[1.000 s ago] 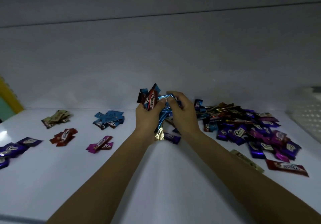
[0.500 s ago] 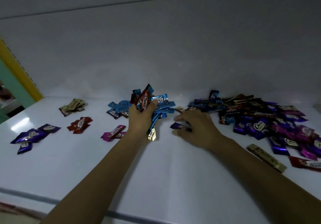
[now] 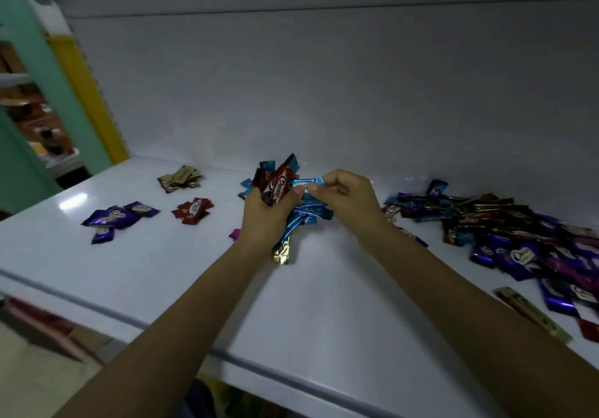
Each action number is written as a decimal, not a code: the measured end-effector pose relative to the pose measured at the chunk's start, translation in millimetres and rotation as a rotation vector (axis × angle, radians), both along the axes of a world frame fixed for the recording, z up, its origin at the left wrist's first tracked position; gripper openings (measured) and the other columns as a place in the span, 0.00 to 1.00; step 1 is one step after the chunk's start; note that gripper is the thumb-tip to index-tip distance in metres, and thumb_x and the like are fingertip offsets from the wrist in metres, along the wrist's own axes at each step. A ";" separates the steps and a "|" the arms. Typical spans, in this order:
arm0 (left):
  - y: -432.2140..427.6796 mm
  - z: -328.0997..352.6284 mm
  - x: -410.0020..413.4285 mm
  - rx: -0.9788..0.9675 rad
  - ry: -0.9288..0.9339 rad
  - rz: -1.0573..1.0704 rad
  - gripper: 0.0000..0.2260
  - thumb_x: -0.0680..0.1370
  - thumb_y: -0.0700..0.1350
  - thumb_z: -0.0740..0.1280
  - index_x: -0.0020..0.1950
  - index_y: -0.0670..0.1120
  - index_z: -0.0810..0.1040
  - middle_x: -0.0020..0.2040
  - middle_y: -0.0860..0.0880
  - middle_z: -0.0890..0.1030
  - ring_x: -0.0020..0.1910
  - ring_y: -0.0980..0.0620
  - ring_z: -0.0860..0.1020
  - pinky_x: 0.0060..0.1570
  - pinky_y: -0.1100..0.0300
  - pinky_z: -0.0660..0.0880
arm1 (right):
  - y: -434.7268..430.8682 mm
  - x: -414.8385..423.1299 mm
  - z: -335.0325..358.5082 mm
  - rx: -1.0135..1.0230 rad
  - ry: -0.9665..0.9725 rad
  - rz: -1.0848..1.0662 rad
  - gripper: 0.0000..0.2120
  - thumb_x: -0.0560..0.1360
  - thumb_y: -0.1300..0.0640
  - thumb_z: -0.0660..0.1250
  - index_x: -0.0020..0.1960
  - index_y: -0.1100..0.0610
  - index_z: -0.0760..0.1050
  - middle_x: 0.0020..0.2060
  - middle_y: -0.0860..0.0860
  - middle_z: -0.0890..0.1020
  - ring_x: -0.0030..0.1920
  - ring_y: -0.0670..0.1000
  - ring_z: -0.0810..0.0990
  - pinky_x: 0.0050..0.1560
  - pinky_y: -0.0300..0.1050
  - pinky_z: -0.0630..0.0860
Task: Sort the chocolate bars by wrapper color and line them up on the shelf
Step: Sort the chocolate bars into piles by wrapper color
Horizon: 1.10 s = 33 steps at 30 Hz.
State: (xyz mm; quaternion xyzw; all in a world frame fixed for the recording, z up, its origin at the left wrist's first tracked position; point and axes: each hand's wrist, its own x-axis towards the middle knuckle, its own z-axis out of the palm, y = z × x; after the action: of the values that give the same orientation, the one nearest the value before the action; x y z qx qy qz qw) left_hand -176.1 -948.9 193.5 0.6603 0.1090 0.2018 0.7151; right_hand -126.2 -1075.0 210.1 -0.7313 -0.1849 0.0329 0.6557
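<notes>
Two bare forearms reach in over the near edge of the white shelf [image 3: 194, 288]. Near the front on the right a long gold bar [image 3: 531, 314] lies alone. It is just beside the big mixed heap [image 3: 518, 245] of purple, blue, red and gold bars that spreads to the right edge.

At mid-shelf the left hand [image 3: 265, 219] has its grip closed round a bundle of bars [image 3: 308, 215], held upright. A red bar [image 3: 278, 187] sticks out on top, blue wrappers fan to the right, and a gold end [image 3: 282, 254] hangs below the palm. The right hand [image 3: 346, 200] meets that bundle, its grip pinching a blue bar [image 3: 306, 184] between thumb and forefinger at the top of the fan.

A pink wrapper [image 3: 235, 233] peeks out just left of the left wrist. Farther left lie sorted groups, set apart from one another: purple bars [image 3: 116, 218], then red bars [image 3: 193, 210], and behind them gold bars [image 3: 180, 179]. A few blue bars [image 3: 244, 187] show behind the left hand, perhaps a group of their own; most of them are hidden. The grey back wall [image 3: 324, 93] rises behind.
</notes>
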 end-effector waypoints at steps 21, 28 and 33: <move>118.2 -24.6 -49.0 0.001 -0.057 0.351 0.08 0.79 0.37 0.66 0.45 0.50 0.79 0.37 0.56 0.84 0.37 0.58 0.83 0.35 0.67 0.77 | 107.2 75.2 -48.1 -0.382 -0.005 -0.269 0.07 0.72 0.57 0.72 0.46 0.58 0.76 0.38 0.49 0.78 0.34 0.44 0.75 0.31 0.36 0.70; 120.9 -28.5 -48.9 -0.035 -0.032 0.331 0.05 0.78 0.40 0.67 0.48 0.49 0.78 0.40 0.53 0.85 0.39 0.56 0.84 0.36 0.66 0.78 | 105.5 55.8 -49.2 -0.136 -0.214 -0.317 0.08 0.75 0.53 0.70 0.47 0.56 0.74 0.31 0.47 0.75 0.33 0.47 0.77 0.34 0.43 0.75; 120.5 -29.3 -53.3 -0.037 -0.030 0.300 0.04 0.78 0.40 0.67 0.49 0.47 0.80 0.42 0.49 0.85 0.42 0.50 0.84 0.40 0.61 0.80 | 127.8 16.4 -22.1 -0.113 -0.231 0.293 0.16 0.74 0.48 0.68 0.60 0.49 0.74 0.45 0.47 0.81 0.45 0.39 0.79 0.45 0.31 0.76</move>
State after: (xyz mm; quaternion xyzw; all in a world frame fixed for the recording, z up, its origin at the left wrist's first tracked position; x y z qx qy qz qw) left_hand -229.4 -828.4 164.2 0.6201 0.1996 0.3142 0.6906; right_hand -109.7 -947.2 188.0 -0.7312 -0.3613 0.0544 0.5761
